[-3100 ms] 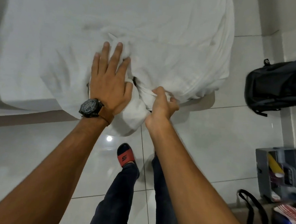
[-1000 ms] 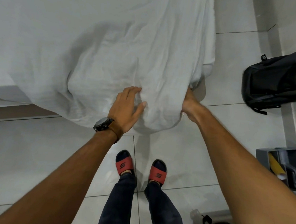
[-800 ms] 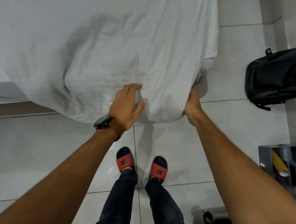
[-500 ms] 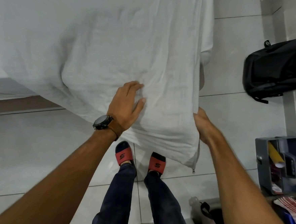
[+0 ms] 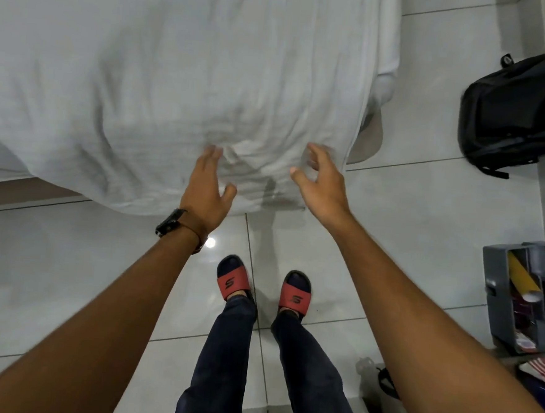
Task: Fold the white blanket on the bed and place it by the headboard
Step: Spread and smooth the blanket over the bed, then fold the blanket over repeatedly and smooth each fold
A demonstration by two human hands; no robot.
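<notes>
Both hands (image 5: 206,185) (image 5: 319,180) over white blanket (image 5: 164,79)

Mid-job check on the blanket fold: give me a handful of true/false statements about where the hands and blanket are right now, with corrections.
1. Both hands grip the blanket. False: the left hand and the right hand are open, fingers spread, holding nothing.
2. The white blanket hangs over the near edge of the bed. True.
3. The blanket is folded into a neat stack. False: it lies spread and wrinkled over the bed.
4. A watch is on the left wrist. True.
5. A black backpack lies on the bed. False: it sits on the floor to the right of the bed.
6. The person wears red and black slides. True.
</notes>
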